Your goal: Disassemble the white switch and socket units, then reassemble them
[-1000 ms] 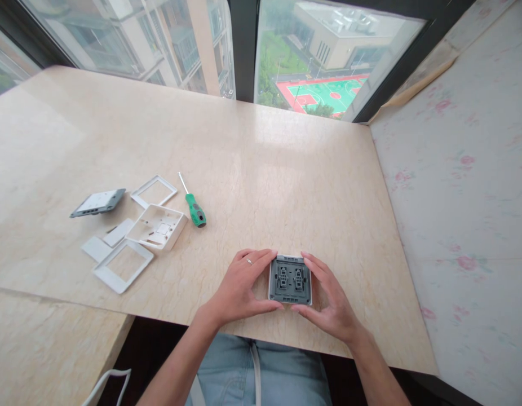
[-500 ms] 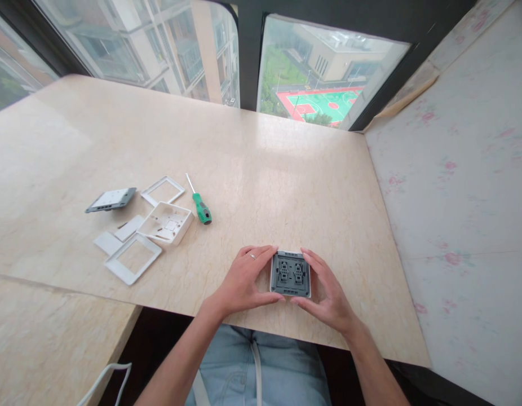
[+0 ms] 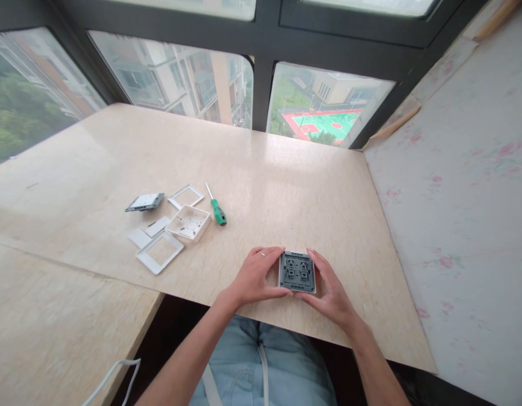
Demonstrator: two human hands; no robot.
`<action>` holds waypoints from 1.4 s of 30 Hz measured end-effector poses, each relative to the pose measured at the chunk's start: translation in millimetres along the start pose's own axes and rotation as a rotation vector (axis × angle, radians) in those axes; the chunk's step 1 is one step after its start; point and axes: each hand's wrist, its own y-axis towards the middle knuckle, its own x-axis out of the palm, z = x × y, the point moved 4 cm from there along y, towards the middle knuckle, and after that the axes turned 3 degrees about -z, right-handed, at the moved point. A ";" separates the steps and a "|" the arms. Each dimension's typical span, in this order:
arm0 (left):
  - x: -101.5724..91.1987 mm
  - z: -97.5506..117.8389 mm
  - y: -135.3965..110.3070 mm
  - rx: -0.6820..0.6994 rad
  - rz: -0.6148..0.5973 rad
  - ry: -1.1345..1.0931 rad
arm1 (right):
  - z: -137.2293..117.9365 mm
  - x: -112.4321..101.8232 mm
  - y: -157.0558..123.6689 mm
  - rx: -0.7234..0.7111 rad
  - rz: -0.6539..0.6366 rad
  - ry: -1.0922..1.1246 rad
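Between my two hands is a square wall switch (image 3: pixel 297 272), its dark grey inner side with two switch mechanisms facing up and a white edge round it. My left hand (image 3: pixel 259 274) grips its left side, with fingertips at the top left corner and thumb along the near edge. On the opposite side, my right hand (image 3: pixel 331 287) holds it the same way, fingers at the top right corner and thumb at the near edge. The underside of the switch is hidden, and I cannot tell whether it rests on the counter.
Left on the stone counter (image 3: pixel 252 175) lie a white back box (image 3: pixel 190 223) holding small screws, two white frames (image 3: pixel 160 252), white cover plates (image 3: pixel 149 230) and another switch module (image 3: pixel 145 202). A green-handled screwdriver (image 3: pixel 219 213) lies beside the box. A papered wall (image 3: pixel 451 225) bounds the right.
The camera view has tilted up and turned slightly left, so everything has shifted in the picture. Both hands keep the same grip on the wall switch.
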 end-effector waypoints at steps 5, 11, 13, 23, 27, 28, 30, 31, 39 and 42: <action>2.0 -0.2 -1.8 0.007 0.011 0.000 | 4.8 2.5 -2.9 0.004 0.036 0.006; 3.4 -1.3 -3.9 0.014 0.034 -0.053 | 10.6 4.4 -4.4 0.027 0.042 0.038; 3.6 -0.7 -4.2 0.012 0.038 -0.065 | 11.8 4.7 -4.7 0.025 0.038 0.045; -8.6 -7.9 -39.7 -0.078 0.101 -0.088 | 25.3 7.6 -6.3 0.048 0.035 0.083; -49.5 -19.4 -76.1 -0.132 0.388 -0.101 | 24.3 7.3 -6.8 0.074 0.052 0.137; -65.4 -26.2 -86.2 -0.192 0.501 -0.078 | 24.2 7.3 -7.2 0.085 0.059 0.167; -98.7 -43.2 -104.6 -0.300 0.641 -0.023 | 24.8 7.3 -8.3 0.120 0.080 0.236; -117.0 -53.6 -113.6 -0.358 0.709 0.009 | 25.7 7.1 -9.0 0.149 0.091 0.270; -231.4 -132.3 -153.9 -0.747 0.815 0.337 | 30.4 -5.3 -12.6 0.392 0.233 0.486; -240.4 -146.4 -148.2 -0.772 0.633 0.416 | 32.1 -8.7 -12.7 0.430 0.282 0.506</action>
